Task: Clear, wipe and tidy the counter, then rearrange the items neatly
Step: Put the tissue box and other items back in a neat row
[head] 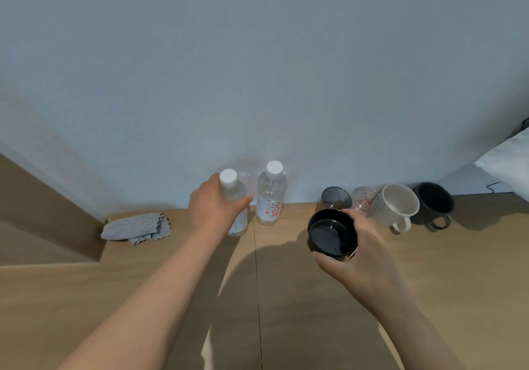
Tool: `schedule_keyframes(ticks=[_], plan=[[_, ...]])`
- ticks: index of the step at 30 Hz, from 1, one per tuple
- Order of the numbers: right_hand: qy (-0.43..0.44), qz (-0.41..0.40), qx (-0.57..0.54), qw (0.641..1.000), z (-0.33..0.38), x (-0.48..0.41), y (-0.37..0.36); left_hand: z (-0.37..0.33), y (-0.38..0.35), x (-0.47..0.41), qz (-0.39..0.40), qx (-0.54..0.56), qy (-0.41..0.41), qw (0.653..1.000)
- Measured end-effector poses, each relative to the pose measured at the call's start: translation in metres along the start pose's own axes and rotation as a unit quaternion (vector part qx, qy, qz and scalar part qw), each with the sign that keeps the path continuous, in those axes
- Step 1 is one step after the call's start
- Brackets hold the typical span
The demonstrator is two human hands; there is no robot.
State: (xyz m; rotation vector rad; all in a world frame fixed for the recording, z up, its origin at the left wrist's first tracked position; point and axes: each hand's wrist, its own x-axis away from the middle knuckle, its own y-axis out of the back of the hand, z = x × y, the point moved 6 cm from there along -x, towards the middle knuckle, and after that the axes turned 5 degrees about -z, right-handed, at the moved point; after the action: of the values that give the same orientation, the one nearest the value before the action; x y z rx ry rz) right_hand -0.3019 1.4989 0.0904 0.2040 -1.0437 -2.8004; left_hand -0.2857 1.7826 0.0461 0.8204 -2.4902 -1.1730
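The clear plastic white-capped water bottle [235,195], upright by the far wall, is gripped round its shoulder by the left hand [213,208]. Its thin walls will likely give, so a firmer, lower hold is advised. The glossy black bowl [332,233], probably slippery, is clasped by the right hand [363,255] over the wooden counter [429,284].

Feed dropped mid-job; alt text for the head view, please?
Left hand grips an upright water bottle on the wooden counter; right hand holds a black bowl. A second bottle, two glasses, a white mug and a black mug line the wall; a grey cloth lies left.
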Motion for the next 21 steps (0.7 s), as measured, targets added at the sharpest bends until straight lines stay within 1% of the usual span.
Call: schedule_keyframes(ticks=[4,6,8,15,21], plan=[[0.004,-0.002,-0.015,1.000,-0.001,-0.005,0.003,0.004,-0.005,-0.002,0.135,0.016,-0.045,0.990],[0.003,-0.003,-0.017,1.000,-0.004,-0.007,0.004,0.014,-0.005,-0.003,0.167,0.008,-0.054,0.984],[0.002,-0.001,-0.019,1.000,-0.008,-0.009,0.005,0.021,-0.002,-0.003,0.166,0.018,-0.052,0.985],[-0.014,0.004,-0.009,1.000,-0.020,-0.012,0.003,0.013,-0.009,-0.002,0.099,0.038,-0.055,0.993],[-0.013,0.007,-0.012,1.000,-0.024,-0.014,0.011,0.004,-0.013,-0.007,0.050,0.049,-0.033,0.997]])
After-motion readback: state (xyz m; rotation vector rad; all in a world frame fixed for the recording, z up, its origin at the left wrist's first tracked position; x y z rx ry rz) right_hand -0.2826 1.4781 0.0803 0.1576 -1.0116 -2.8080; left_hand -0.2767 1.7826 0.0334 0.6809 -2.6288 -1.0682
